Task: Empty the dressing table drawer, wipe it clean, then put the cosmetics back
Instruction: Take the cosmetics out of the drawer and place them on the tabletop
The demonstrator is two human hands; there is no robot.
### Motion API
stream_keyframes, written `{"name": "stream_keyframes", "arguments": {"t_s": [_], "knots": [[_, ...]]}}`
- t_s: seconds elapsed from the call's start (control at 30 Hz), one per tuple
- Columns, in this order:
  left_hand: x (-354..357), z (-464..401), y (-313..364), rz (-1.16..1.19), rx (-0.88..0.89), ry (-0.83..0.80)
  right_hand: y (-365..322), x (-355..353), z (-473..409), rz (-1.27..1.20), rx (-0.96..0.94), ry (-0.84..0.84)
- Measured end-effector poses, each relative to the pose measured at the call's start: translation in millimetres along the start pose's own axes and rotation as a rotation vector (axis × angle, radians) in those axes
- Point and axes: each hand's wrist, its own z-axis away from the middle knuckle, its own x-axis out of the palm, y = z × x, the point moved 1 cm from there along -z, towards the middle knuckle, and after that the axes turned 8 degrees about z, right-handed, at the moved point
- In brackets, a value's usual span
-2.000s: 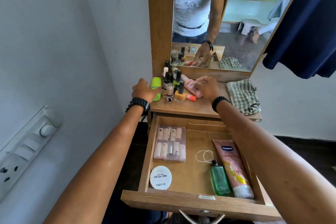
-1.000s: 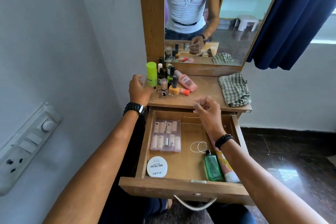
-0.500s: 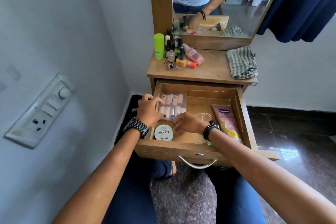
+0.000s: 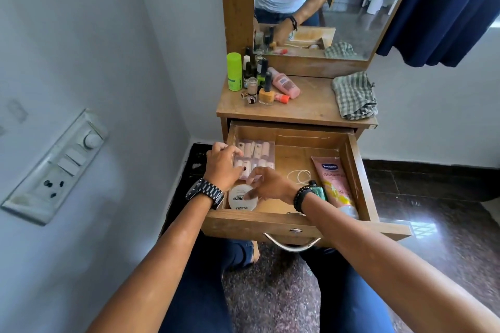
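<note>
Main risk here is the clear case: both hands are working its near edge at the centre-left of the frame, and it's a flat, slick plastic box full of small pale pieces. If it gets lifted by one edge it probably tips or pops open, and those bits scatter across the drawer or onto the floor. The round tub sits right under the right hand, touching the case's near side, so it could get knocked or dragged along too.

The left hand is curled over the case's left edge, fingers bent as if pinching it. The right hand's fingers are narrow and reaching at the near corner; I can't tell whether it actually has a grip yet (the fingers cover the contact).

The drawer itself is pulled well out in the middle of the frame, plain wood, still holding stuff: the case at back left, the tub at front left, a thin white loop mid-floor, a green bottle and a pink tube along the right wall. So emptying looks only partly done. The bottles stand clustered on the tabletop above, with a checked cloth at its right end.
</note>
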Motion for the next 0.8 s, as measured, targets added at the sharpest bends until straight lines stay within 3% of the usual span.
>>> {"name": "stream_keyframes", "arguments": {"t_s": [0.23, 0.4, 0.6, 0.8], "knots": [[-2, 1, 24, 0.122, 0.214, -0.047, -6, -68, 27, -0.561, -0.071, 0.191], [0, -17, 64, 0.208, 0.332, -0.035, -15, -119, 22, -0.686, -0.146, 0.455], [16, -54, 103, 0.197, 0.385, -0.095, -17, -147, -11, -0.607, -0.064, 0.737], [29, -65, 106, 0.125, 0.348, -0.153, -11, -147, -19, -0.137, 0.019, 0.886]]}}
